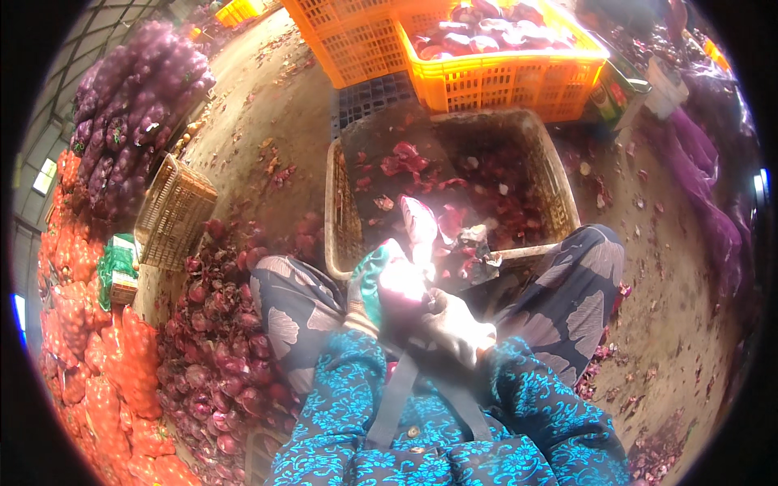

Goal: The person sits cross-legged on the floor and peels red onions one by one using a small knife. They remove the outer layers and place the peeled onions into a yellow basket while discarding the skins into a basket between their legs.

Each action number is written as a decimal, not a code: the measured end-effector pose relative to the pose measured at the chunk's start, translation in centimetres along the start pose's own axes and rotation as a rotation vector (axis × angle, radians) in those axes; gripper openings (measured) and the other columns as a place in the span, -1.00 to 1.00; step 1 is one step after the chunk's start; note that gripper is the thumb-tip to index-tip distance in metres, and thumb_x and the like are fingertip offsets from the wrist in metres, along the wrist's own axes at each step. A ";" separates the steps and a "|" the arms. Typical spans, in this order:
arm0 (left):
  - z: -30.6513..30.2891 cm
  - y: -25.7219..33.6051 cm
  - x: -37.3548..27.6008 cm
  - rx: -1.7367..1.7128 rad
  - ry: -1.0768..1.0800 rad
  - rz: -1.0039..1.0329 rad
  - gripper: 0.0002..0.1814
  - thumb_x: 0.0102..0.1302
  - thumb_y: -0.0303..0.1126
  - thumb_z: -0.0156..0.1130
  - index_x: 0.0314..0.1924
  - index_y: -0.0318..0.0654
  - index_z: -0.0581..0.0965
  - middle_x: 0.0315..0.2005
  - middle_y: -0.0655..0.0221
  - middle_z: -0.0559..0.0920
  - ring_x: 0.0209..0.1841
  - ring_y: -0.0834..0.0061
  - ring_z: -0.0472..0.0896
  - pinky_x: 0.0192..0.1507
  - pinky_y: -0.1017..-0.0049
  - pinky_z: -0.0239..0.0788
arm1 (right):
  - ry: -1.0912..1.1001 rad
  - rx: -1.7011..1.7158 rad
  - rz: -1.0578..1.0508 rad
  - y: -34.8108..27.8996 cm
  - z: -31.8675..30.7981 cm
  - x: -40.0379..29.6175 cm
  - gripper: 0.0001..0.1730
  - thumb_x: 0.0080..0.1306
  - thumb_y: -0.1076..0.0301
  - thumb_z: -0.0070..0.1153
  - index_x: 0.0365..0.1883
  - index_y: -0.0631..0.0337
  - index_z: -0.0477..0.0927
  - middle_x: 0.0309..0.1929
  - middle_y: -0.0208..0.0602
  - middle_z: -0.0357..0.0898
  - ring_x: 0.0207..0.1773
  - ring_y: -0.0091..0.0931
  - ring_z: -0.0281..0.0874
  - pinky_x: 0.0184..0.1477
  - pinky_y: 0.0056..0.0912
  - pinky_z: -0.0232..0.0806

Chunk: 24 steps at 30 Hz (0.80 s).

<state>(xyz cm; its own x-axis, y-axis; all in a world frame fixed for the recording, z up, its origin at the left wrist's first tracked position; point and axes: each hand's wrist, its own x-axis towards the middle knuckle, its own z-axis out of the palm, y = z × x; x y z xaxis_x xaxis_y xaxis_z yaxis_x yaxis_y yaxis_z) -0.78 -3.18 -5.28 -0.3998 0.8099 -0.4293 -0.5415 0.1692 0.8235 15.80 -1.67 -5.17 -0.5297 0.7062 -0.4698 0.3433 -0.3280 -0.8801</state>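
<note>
My left hand, in a green-and-white work glove, is closed around what looks like a red onion, washed out by glare. Beside it, my right hand wears a pale glove and has its fingers curled against the onion's right side. Whether it grips a tool cannot be seen. A pink-and-white piece of onion skin stands just beyond my hands. In front of my knees is a dirty plastic crate with a dark board across its left part; loose red skins lie on the board and inside.
Unpacked red onions are heaped at my left, beside orange mesh sacks. Purple mesh sacks and a tan basket crate stand farther back. An orange crate of onions is ahead; purple netting lies right.
</note>
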 end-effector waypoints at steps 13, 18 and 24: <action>0.4 3.0 -2.0 -0.621 -0.483 -0.278 -0.57 0.26 0.03 0.15 0.00 -0.03 0.45 -0.35 0.40 0.58 -0.39 0.45 0.58 -0.37 0.43 0.46 | -0.438 0.234 0.065 -3.9 -4.6 -2.3 -0.86 0.13 0.52 0.14 -0.35 0.16 0.45 -0.54 -0.50 0.42 -0.56 -0.68 0.32 -0.54 -0.62 0.19; 0.0 2.8 -1.4 -0.664 -0.505 -0.247 -0.67 0.32 -0.12 0.11 -0.03 -0.15 0.44 -0.29 0.49 0.52 -0.25 0.58 0.48 -0.16 0.51 0.37 | -0.441 0.337 0.207 -6.8 -4.6 -4.3 -0.88 0.17 0.48 0.13 -0.35 0.18 0.44 -0.62 -0.51 0.39 -0.66 -0.70 0.27 -0.71 -0.64 0.09; 0.5 2.8 -1.7 -0.591 -0.457 -0.212 -0.64 0.31 -0.15 0.14 -0.02 -0.20 0.44 -0.27 0.45 0.54 -0.24 0.56 0.50 -0.16 0.51 0.39 | -0.405 0.626 0.164 -5.2 -2.0 -3.9 -0.87 0.23 0.39 0.11 -0.34 0.19 0.41 -0.66 -0.41 0.36 -0.79 -0.59 0.25 -0.79 -0.56 0.12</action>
<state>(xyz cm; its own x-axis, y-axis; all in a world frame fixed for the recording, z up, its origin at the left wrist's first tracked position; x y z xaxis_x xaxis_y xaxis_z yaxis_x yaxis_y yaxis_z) -1.22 -3.83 -2.07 0.0312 0.9667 -0.2541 -0.9283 0.1223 0.3511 17.63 -1.49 1.42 -0.7943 0.3724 -0.4800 0.0022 -0.7883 -0.6152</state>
